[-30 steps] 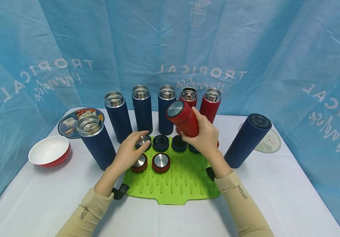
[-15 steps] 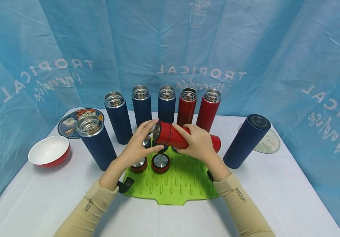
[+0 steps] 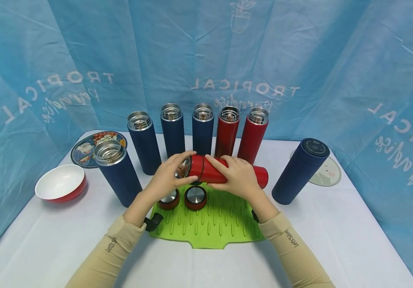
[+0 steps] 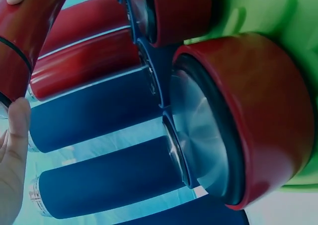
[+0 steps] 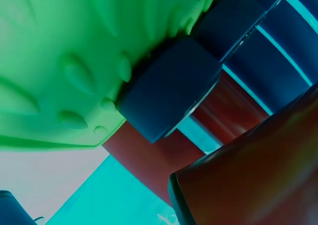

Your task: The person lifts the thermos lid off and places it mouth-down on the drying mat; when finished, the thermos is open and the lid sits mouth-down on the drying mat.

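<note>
A red thermos bottle (image 3: 213, 173) lies nearly level above the green mat, its lid end toward the left. My right hand (image 3: 240, 179) grips its body from above. At the other end my left hand (image 3: 166, 178) holds the red lid (image 3: 196, 165) between thumb and fingers; a dark seam separates lid and body. In the left wrist view the thumb (image 4: 19, 118) touches the bottle near its dark-rimmed end. The bottle's lower end (image 5: 253, 180) fills a corner of the right wrist view. Two red lids (image 3: 195, 198) sit below on the mat; navy lids (image 5: 171, 88) behind are partly hidden.
Uncapped navy bottles (image 3: 143, 144) and two uncapped red bottles (image 3: 253, 138) stand behind the mat (image 3: 210, 232). A capped navy bottle (image 3: 300, 172) stands right, before a round pale mat (image 3: 326, 174). A bowl (image 3: 60, 182) and a patterned round mat (image 3: 84, 152) lie left.
The right hand has brought the red thermos down and left from its tilted, raised pose to nearly level. My left hand has left the lids on the mat and taken hold of its lid end.
</note>
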Tool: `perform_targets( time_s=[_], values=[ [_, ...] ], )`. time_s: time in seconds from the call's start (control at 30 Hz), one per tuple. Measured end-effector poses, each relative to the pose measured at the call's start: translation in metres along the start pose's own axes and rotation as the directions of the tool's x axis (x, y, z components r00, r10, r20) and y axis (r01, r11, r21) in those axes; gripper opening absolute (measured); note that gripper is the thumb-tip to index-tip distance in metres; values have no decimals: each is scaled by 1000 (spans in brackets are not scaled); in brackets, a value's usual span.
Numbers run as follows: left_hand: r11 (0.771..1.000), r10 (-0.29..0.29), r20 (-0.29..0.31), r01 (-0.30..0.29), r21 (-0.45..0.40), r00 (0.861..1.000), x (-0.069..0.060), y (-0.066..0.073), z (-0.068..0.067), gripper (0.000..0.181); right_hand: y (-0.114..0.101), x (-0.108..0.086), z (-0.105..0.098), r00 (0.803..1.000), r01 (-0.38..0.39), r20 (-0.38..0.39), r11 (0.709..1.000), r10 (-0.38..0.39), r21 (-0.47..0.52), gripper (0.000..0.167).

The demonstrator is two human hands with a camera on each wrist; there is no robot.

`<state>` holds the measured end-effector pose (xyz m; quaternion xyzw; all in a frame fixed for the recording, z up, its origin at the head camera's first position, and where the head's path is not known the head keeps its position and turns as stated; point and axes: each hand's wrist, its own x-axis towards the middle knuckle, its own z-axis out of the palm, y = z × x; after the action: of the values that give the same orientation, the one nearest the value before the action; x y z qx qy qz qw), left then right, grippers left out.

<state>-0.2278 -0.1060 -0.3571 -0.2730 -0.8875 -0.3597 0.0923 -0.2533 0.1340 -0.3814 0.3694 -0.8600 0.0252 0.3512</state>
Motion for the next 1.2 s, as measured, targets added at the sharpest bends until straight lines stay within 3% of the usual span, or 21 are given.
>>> perform_targets(
  time_s=[0.17,0.3,0.43,0.53,0.7,0.77,0.87,0.93,1.0,1.1,1.2],
  values=[
    [999,17,-3,-17,42,1000,2,-4,4,61,-2,-1,2,1000,0,0,1000,0,0,81],
    [995,-96,17,96,5,995,4,-5,6,55,-5,0,2,1000,24,1,999,-24,-31,78],
    [963,-258,50,261,-61,965,5,-4,7,55,-6,2,2,998,54,-8,996,-54,-76,78],
    [936,-337,78,343,-85,938,6,-1,6,56,-7,2,2,998,67,-16,994,-68,-90,78],
    [898,-416,142,431,-94,898,6,3,3,62,-7,0,3,996,82,-18,993,-84,-86,76],
    [891,-417,175,439,-115,892,6,4,1,66,-7,0,4,996,86,-15,992,-88,-89,76],
    [922,-318,208,353,-161,925,4,2,-1,68,-5,-1,4,997,82,-8,992,-83,-96,77],
    [959,-192,211,229,-167,958,3,0,-2,78,-4,-2,4,997,77,-7,992,-78,-100,78],
    [984,-67,187,96,-148,980,3,-3,-3,84,-2,-2,4,997,71,-9,993,-73,-99,79],
    [995,38,145,-23,-100,989,2,-5,-3,76,0,-2,4,997,71,-16,993,-73,-97,80],
    [994,46,127,-33,-102,991,2,-5,-4,67,0,-3,4,997,73,-25,993,-76,-91,81]
  ],
)
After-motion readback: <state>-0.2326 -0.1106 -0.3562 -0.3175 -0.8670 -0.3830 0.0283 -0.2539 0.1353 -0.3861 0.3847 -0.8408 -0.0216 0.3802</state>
